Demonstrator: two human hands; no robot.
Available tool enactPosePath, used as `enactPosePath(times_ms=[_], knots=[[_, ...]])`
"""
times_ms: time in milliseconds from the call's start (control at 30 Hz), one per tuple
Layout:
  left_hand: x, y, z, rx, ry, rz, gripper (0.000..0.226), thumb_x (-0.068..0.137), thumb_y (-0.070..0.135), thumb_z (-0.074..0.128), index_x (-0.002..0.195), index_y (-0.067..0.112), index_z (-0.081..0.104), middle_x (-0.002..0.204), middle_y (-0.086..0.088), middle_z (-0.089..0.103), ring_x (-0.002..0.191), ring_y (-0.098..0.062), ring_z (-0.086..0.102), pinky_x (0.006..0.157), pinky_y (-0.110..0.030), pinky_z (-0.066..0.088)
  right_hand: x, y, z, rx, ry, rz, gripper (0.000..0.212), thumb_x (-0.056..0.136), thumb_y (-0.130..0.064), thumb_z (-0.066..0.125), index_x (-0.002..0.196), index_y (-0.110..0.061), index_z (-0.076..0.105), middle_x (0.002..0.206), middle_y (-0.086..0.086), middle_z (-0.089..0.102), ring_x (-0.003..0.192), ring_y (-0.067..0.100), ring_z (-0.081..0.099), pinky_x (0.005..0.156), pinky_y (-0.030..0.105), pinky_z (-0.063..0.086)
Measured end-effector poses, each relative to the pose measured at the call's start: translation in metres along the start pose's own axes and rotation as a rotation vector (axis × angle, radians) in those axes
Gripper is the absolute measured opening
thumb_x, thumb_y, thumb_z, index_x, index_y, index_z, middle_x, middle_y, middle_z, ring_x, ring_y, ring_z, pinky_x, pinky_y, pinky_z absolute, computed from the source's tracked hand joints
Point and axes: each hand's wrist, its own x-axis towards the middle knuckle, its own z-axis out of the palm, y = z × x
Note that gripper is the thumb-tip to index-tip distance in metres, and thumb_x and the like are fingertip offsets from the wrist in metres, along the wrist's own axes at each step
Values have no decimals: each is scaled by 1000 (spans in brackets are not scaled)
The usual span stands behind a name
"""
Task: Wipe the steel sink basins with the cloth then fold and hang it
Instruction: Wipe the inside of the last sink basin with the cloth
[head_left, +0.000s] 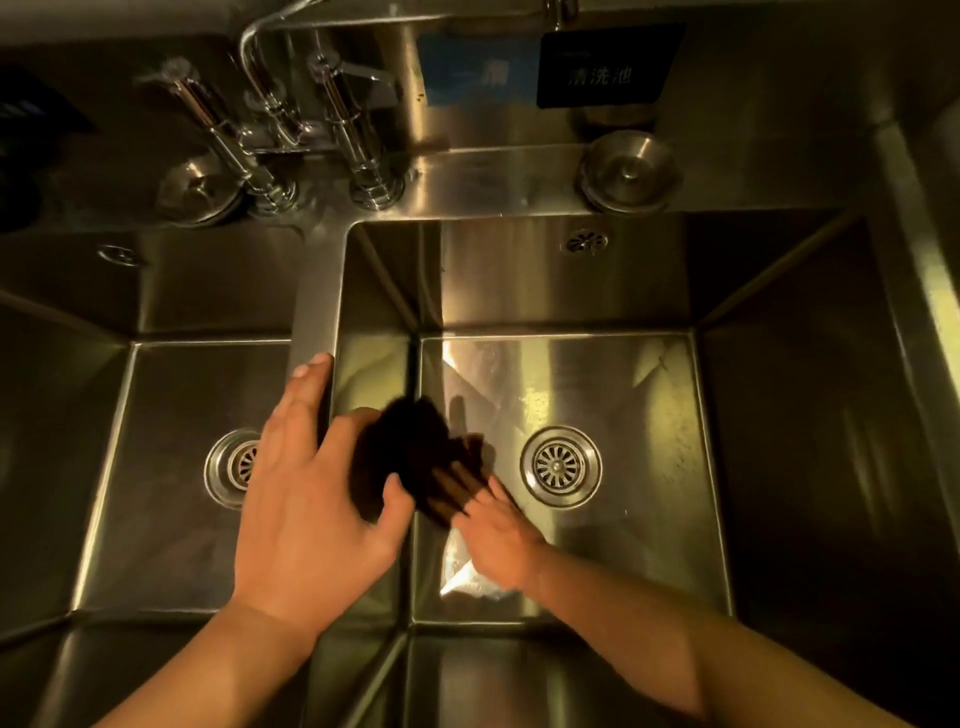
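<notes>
Two steel basins lie below me, split by a narrow steel divider (317, 291). My left hand (311, 488) rests flat on that divider, fingers spread, holding nothing. My right hand (493, 535) is down in the right basin (623, 545), pressing a dark cloth (415, 447) against the basin's left wall and floor, just left of the round drain (561, 466). The cloth is bunched and blurred, and its edges are hard to make out. The left basin (171, 519) has its own drain (234, 467), partly hidden by my left hand.
Taps and a curved spout (270, 104) stand on the back ledge between the basins. A round steel lid (630, 171) sits on the ledge at right, another (197, 192) at left. Two signs (602, 67) hang on the backsplash. An overflow hole (587, 241) marks the right basin's back wall.
</notes>
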Motion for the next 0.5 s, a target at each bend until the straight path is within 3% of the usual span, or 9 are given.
enactPosePath(times_ms=[100, 167, 233, 300, 400, 500], knots=[[0, 0, 0, 8, -6, -5, 55, 81, 49, 59, 128, 23, 64, 172, -1, 17, 161, -19, 12, 125, -46, 23, -23, 7, 10, -91, -112, -273, 72, 92, -31, 60, 157, -27, 30, 167, 4, 23, 156, 31, 13, 125, 51, -5], [-1, 1, 0, 4, 1, 4, 55, 80, 49, 58, 128, 23, 65, 172, -1, 17, 161, -19, 13, 124, -49, 26, -19, 30, 4, -187, -118, -447, 70, 95, -40, 52, 159, -30, 26, 166, 1, 26, 155, 25, 20, 127, 47, 14], [-1, 0, 1, 0, -3, 7, 54, 80, 48, 60, 128, 23, 64, 172, 0, 17, 161, -20, 13, 124, -51, 29, -1, 57, -15, -241, -140, -556, 65, 95, -29, 48, 157, -33, 29, 161, -3, 36, 148, 21, 33, 120, 41, 28], [-1, 1, 0, 2, -5, 1, 53, 81, 47, 61, 128, 23, 64, 172, -1, 18, 161, -20, 14, 124, -52, 29, 22, 82, -34, -147, -97, -426, 62, 96, -19, 45, 155, -34, 35, 160, -3, 39, 149, 27, 33, 122, 43, 25], [-1, 2, 0, -1, 5, 9, 53, 80, 46, 61, 128, 23, 63, 171, -3, 19, 161, -21, 14, 124, -53, 29, 56, 110, -62, -46, 60, -40, 66, 98, -20, 45, 160, -32, 24, 172, 1, 5, 158, 26, 0, 126, 47, 10], [-2, 1, 1, 3, 14, 15, 52, 81, 44, 61, 127, 21, 65, 171, -3, 20, 161, -20, 14, 124, -53, 30, 67, 123, -81, 71, 153, 215, 78, 94, -13, 50, 162, -34, 18, 172, -4, 2, 158, 20, -4, 128, 44, 6]])
